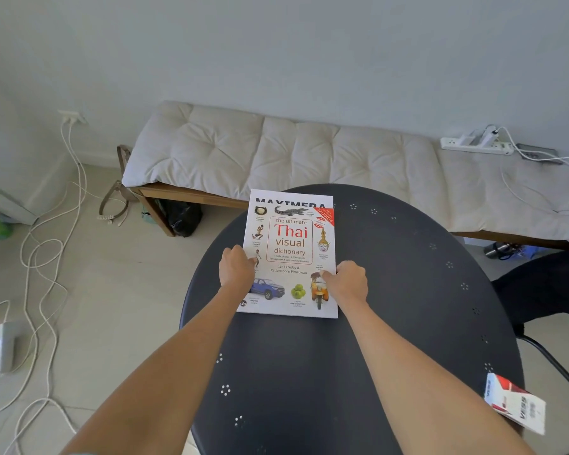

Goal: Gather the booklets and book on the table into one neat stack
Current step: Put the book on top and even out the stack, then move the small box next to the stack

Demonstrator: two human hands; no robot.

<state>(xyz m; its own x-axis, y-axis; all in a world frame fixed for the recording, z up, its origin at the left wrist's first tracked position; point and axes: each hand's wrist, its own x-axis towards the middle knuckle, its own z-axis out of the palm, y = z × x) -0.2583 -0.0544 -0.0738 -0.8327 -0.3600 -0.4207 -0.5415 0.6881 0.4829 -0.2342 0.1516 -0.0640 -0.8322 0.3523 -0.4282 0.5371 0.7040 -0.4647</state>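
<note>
A white book titled "the ultimate Thai visual dictionary" (pixel 289 244) lies on the dark round table (pixel 391 290), near its far left edge. It sits on top of a booklet whose black lettering (pixel 289 201) shows just past the book's far edge. My left hand (pixel 236 267) grips the book's left edge. On the right edge my right hand (pixel 349 280) holds it, thumb on the cover. Whatever else lies under the book is hidden.
A red and white box (pixel 514 403) lies at the table's near right edge. Behind the table stands a wooden bench with a white cushion (pixel 276 152) and a power strip (pixel 477 144). White cables (pixel 43 257) trail over the floor at left. A dark chair (pixel 546 284) stands at right.
</note>
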